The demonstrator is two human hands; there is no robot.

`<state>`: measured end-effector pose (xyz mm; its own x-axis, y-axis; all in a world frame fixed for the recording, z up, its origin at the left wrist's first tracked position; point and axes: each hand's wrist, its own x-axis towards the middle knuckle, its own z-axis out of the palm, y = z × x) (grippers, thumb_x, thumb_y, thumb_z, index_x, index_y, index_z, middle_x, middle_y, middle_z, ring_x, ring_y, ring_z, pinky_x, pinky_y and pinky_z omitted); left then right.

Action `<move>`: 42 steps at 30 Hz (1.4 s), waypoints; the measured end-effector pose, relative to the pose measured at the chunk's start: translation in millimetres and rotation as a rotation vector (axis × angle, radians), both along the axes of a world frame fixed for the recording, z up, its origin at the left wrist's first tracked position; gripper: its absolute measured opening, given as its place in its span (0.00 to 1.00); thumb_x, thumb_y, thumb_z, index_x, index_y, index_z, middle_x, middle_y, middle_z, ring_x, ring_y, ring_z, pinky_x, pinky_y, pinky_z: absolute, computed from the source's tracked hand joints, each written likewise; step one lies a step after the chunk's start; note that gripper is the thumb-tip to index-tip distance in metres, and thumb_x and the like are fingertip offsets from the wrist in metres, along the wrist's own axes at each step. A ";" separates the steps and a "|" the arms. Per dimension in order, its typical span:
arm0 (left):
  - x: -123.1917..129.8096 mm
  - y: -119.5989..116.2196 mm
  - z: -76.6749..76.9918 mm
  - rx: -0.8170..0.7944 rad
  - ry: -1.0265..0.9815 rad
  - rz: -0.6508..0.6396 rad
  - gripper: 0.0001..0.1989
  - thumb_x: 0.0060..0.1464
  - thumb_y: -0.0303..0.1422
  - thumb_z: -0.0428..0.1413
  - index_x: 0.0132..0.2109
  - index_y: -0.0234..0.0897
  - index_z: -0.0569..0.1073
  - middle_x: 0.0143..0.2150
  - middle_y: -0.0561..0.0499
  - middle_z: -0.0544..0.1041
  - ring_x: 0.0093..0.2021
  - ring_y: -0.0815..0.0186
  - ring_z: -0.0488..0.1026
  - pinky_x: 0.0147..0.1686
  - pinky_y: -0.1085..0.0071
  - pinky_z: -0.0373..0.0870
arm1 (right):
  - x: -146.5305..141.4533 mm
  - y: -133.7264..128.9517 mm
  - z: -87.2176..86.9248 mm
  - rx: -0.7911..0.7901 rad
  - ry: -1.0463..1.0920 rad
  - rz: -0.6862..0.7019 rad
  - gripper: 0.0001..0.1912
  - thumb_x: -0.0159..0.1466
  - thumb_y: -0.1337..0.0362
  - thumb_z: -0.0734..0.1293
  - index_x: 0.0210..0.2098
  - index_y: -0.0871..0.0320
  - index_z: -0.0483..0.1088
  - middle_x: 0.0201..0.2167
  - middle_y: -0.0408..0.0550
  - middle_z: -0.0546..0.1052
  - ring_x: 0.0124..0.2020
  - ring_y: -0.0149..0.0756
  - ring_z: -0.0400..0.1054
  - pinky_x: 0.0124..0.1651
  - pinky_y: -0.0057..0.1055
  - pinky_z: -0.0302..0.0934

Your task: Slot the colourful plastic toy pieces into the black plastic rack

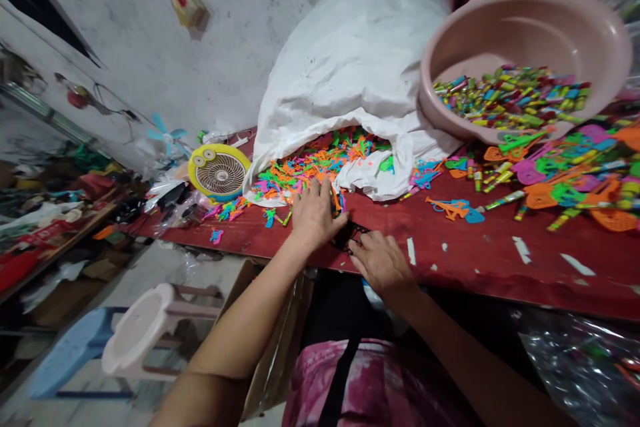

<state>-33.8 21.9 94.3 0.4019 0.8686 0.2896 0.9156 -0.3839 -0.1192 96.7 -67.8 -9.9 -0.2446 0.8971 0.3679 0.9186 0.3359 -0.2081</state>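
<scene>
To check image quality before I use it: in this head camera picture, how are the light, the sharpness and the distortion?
Head view: soft, even light, no hard shadows; faint sheen on the pink plastic basin. Wide lens bends the edge of the red table. The left hand and right hand look fairly sharp.

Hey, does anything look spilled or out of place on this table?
Yes. Bright plastic pieces spill from the mouth of the white sack across the red table, and the pink plastic basin sits steeply tilted, its small coloured sticks slumped to one side.
</scene>
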 end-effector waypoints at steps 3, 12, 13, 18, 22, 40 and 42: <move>-1.5 0.2 -2.7 -0.014 0.023 -0.014 0.40 0.54 0.45 0.61 0.67 0.30 0.57 0.66 0.30 0.62 0.60 0.43 0.67 0.57 0.53 0.65 | 0.2 0.7 -0.2 -0.011 0.008 0.000 0.11 0.69 0.63 0.64 0.49 0.55 0.73 0.43 0.51 0.75 0.45 0.43 0.61 0.42 0.39 0.47; 8.5 7.9 20.7 -0.067 0.095 -0.007 0.41 0.48 0.51 0.64 0.62 0.30 0.64 0.57 0.31 0.71 0.57 0.40 0.68 0.57 0.46 0.62 | 1.2 -1.8 6.6 -0.061 -0.012 0.008 0.13 0.70 0.62 0.62 0.52 0.55 0.72 0.45 0.53 0.75 0.47 0.44 0.61 0.42 0.38 0.47; 8.7 12.8 23.6 -0.061 0.109 -0.036 0.43 0.46 0.52 0.65 0.62 0.31 0.64 0.58 0.31 0.70 0.60 0.38 0.65 0.60 0.43 0.58 | 1.5 -1.9 6.8 -0.055 -0.014 0.010 0.13 0.70 0.62 0.62 0.52 0.55 0.72 0.45 0.52 0.75 0.47 0.44 0.61 0.42 0.38 0.47; 1.1 40.2 21.8 -0.222 0.117 -0.174 0.39 0.51 0.46 0.62 0.66 0.36 0.62 0.61 0.37 0.70 0.60 0.46 0.66 0.60 0.51 0.61 | 4.6 -5.1 0.2 -0.019 0.004 0.016 0.15 0.68 0.62 0.65 0.53 0.52 0.72 0.47 0.51 0.75 0.48 0.44 0.62 0.43 0.38 0.50; -6.4 51.7 13.9 -0.256 0.063 -0.249 0.36 0.52 0.43 0.61 0.64 0.33 0.65 0.58 0.37 0.73 0.58 0.49 0.69 0.56 0.58 0.65 | 21.2 -13.3 -10.5 0.059 0.104 0.122 0.15 0.67 0.66 0.64 0.53 0.55 0.73 0.54 0.52 0.74 0.54 0.43 0.63 0.51 0.37 0.55; -44.0 78.0 15.4 -0.428 -0.137 -0.603 0.37 0.44 0.34 0.66 0.63 0.40 0.68 0.64 0.43 0.68 0.66 0.52 0.62 0.66 0.56 0.58 | 164.8 9.2 1.0 0.038 -0.192 -0.098 0.16 0.68 0.64 0.60 0.49 0.62 0.75 0.40 0.57 0.74 0.39 0.45 0.62 0.42 0.39 0.58; -50.6 82.7 14.9 -0.457 -0.151 -0.646 0.38 0.43 0.34 0.67 0.63 0.42 0.68 0.65 0.43 0.68 0.69 0.51 0.59 0.67 0.54 0.57 | 162.4 12.0 0.6 0.021 -0.165 -0.025 0.16 0.68 0.64 0.59 0.50 0.59 0.74 0.42 0.56 0.74 0.40 0.45 0.63 0.43 0.39 0.59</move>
